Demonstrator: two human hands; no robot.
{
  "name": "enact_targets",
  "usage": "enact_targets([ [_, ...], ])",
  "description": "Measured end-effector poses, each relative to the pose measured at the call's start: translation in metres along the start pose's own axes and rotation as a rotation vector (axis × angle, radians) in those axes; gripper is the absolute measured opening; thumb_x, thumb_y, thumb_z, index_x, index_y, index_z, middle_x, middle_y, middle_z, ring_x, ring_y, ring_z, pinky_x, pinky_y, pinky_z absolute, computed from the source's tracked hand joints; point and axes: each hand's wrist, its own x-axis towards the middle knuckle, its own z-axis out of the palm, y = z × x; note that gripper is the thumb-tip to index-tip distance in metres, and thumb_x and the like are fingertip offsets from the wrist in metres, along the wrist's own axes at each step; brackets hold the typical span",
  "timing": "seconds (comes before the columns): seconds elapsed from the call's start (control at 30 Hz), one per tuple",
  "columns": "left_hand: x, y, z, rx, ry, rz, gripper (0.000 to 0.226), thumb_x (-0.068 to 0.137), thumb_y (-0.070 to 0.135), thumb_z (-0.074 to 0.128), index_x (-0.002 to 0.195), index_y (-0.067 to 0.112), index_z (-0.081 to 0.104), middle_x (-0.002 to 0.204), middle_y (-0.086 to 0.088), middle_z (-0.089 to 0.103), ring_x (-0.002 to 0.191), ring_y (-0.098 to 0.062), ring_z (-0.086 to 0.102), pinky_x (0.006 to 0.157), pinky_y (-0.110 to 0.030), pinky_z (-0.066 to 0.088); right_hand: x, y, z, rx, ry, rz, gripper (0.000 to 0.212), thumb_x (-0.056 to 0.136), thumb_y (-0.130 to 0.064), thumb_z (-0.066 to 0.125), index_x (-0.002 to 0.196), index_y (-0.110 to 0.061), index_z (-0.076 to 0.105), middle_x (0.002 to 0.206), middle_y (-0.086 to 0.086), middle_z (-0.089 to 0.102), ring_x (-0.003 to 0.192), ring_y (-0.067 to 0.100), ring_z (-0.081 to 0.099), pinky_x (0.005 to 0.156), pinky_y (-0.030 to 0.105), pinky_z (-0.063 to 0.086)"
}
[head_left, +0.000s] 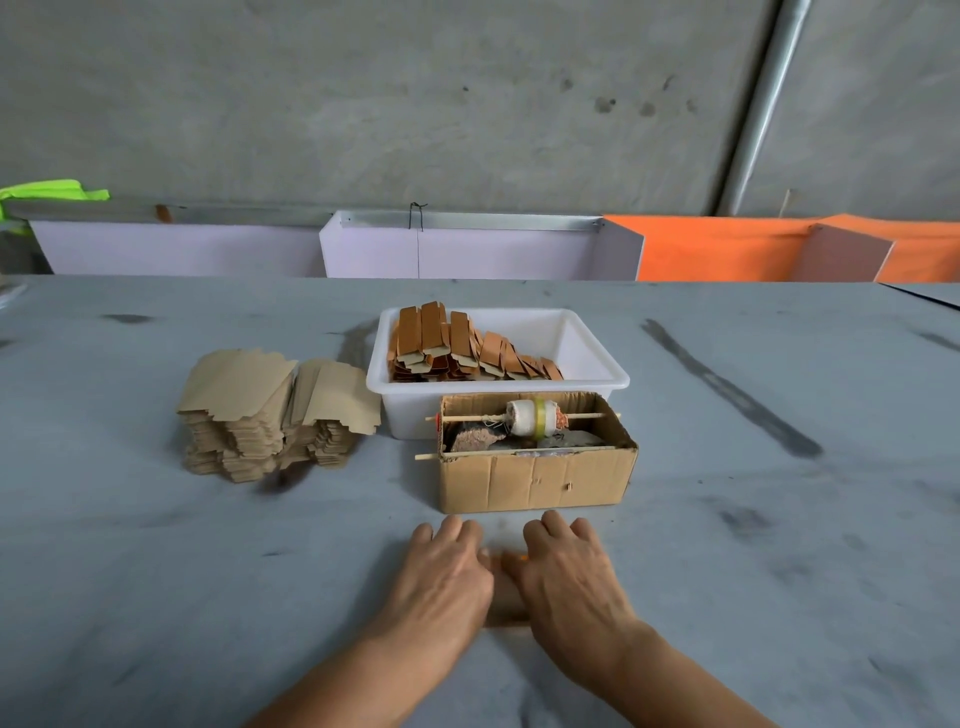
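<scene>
Head view, and both hands are down on the worktop (182, 597), right in front of the person. Left hand (441, 571) and right hand (569, 571) lie palm down, side by side, fingers stretched forward and only lightly bent, nothing wrapped in either one. Between them sits a small tan card piece (506, 597), blurred and mostly covered, with the inner edges of both hands against it. Looks to me like a pressing job: weight from both sides to flatten a fold or set a crease, which would explain palms down rather than a grip. Exactly how the thumbs lie on it, I cannot tell

Just beyond the fingertips stands a cardboard box (535, 480), open at the top and near enough to reach without leaning. Two thin sticks lie across it, and the rear one carries a wrapped spool (535, 418), likely so it can turn and feed out. Close behind the box, a white tub (615, 382) holds folded brown pieces (457, 348), leaning in rows at its left side. Left of the tub, a tall pile of flat tan blanks (270, 415) sits apart from the box: supply on one side, done work at the back, I'd judge
</scene>
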Motion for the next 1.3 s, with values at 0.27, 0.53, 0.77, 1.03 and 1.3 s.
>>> enact_targets([
  [0.27,-0.016,-0.023,-0.001,-0.121,0.079,-0.079,0.051,0.1,0.022,0.008,0.138,0.02,0.042,0.121,-0.003,0.04,0.118,-0.019,0.035,0.09,-0.033,0.029,-0.006,0.022,0.017,0.193,0.133,0.056,0.04,0.088,-0.011,0.037,0.113,-0.028,0.064,0.105,0.002,0.053,0.101,0.024,0.045,0.075,0.032,0.03],
  [0.53,-0.028,-0.031,0.006,-0.173,0.103,-0.142,0.053,0.093,0.008,0.034,0.139,0.031,0.04,0.114,0.004,0.039,0.112,-0.018,0.037,0.086,-0.029,0.029,-0.014,0.022,0.022,0.287,0.203,0.161,0.024,0.068,-0.006,0.073,0.084,-0.024,0.076,0.081,0.005,0.063,0.075,0.028,0.06,0.059,0.034,0.041],
  [0.77,-0.033,-0.03,0.008,-0.389,0.151,-0.229,0.047,0.086,0.038,0.039,0.13,0.032,0.055,0.113,0.01,0.046,0.112,-0.011,0.041,0.096,-0.024,0.032,-0.02,0.025,0.037,0.419,0.272,0.182,0.033,0.094,-0.013,0.047,0.115,-0.028,0.066,0.112,-0.006,0.056,0.109,0.016,0.047,0.084,0.028,0.036],
  [1.03,-0.035,-0.034,0.01,-0.536,0.201,-0.276,0.053,0.088,0.058,0.046,0.125,0.023,0.061,0.11,0.014,0.046,0.108,-0.006,0.041,0.099,-0.022,0.031,-0.044,0.037,0.031,0.695,0.139,0.082,0.034,0.076,-0.043,0.069,0.108,-0.032,0.069,0.12,-0.021,0.055,0.116,0.0,0.044,0.098,0.028,0.035],
  [1.3,-0.042,-0.04,-0.002,-1.201,0.264,-0.334,0.064,0.058,0.058,0.079,0.112,0.03,0.062,0.108,0.01,0.055,0.09,-0.007,0.055,0.079,-0.014,0.043,-0.035,0.042,0.018,1.073,0.198,0.239,0.017,0.086,-0.013,0.067,0.076,-0.027,0.068,0.074,-0.014,0.066,0.071,-0.002,0.053,0.067,0.015,0.041],
])
